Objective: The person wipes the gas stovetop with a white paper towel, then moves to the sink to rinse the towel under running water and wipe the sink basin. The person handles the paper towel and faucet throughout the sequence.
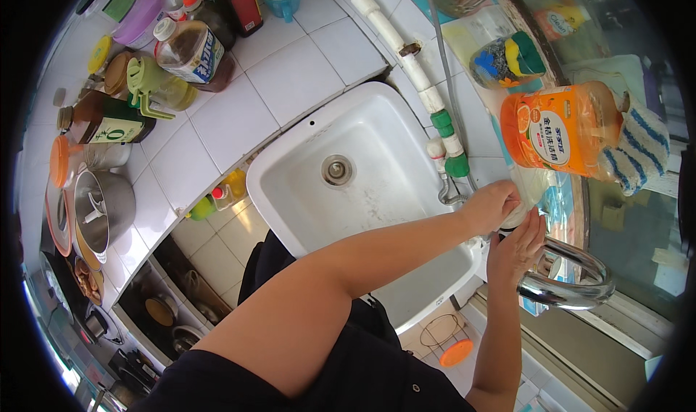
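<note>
Both of my hands are together at the base of the chrome faucet (569,289), at the right rim of the white sink (370,209). My left hand (494,207) has its fingers curled by a pale, translucent sheet-like piece (533,187); what they grip is hidden. Just below it, my right hand (516,246) is wrapped round the lower end of the faucet, fingers bent over it. A little white and dark edge shows between the hands. The sink holds only a drain (336,170) and a few dark marks.
White pipes with green joints (455,167) run behind the sink. An orange detergent jug (554,129) with a striped cloth (638,151) and a sponge (525,55) stand by the window. Bottles (192,53) and a metal pot (105,209) crowd the left tiled counter.
</note>
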